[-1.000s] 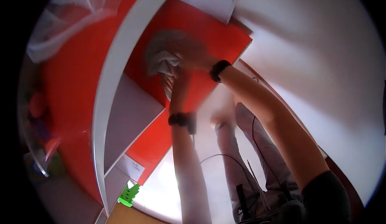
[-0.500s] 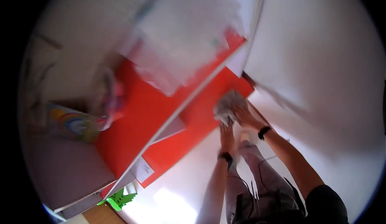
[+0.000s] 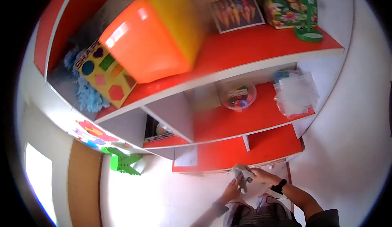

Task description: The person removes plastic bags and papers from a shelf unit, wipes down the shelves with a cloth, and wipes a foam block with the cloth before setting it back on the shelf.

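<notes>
A crumpled grey cloth (image 3: 241, 170) is held between my two hands, just in front of the lowest red shelf (image 3: 220, 155). My left hand (image 3: 232, 191) pinches its lower side, fingers pointing up. On the other side, my right hand (image 3: 263, 176) has its fingers closed around the cloth's edge. A dark band sits on my right wrist. Part of the cloth is covered by my fingers.
On the upper red shelf stand an orange and yellow bin (image 3: 151, 39), a shapes board (image 3: 107, 74), a framed picture (image 3: 238, 13) and a green stand (image 3: 308, 33). Below are a clear tub (image 3: 238, 98) and plastic packets (image 3: 297, 94). Green chairs (image 3: 122, 161) stand at left.
My hands have come off the lower red shelf and drawn the cloth back toward my body. The view has turned and now takes in the upper shelves.
</notes>
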Demonstrator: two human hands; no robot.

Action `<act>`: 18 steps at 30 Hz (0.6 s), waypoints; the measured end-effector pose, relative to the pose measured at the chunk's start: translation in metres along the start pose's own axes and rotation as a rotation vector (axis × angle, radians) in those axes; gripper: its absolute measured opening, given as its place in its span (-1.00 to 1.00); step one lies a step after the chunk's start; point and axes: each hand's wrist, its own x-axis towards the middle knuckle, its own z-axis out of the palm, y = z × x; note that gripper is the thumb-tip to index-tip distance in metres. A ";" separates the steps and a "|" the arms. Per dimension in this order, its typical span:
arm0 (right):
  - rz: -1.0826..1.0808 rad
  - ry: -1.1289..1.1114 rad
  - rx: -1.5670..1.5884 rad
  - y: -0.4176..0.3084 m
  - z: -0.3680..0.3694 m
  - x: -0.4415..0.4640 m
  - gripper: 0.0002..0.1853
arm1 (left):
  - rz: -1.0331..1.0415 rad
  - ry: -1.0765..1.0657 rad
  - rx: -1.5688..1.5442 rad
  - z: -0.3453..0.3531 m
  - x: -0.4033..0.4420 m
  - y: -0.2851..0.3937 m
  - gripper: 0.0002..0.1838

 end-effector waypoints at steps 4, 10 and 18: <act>-0.179 0.091 -0.102 -0.133 -0.043 0.019 -0.49 | 0.190 0.272 0.119 -0.115 0.014 0.091 -0.26; -0.948 0.650 -0.526 -0.320 -0.062 0.053 -0.37 | 0.581 0.753 0.213 -0.266 0.022 0.161 -0.46; -0.872 0.756 -0.819 -0.412 -0.040 0.164 -0.38 | 0.638 1.207 0.121 -0.408 0.047 0.186 -0.52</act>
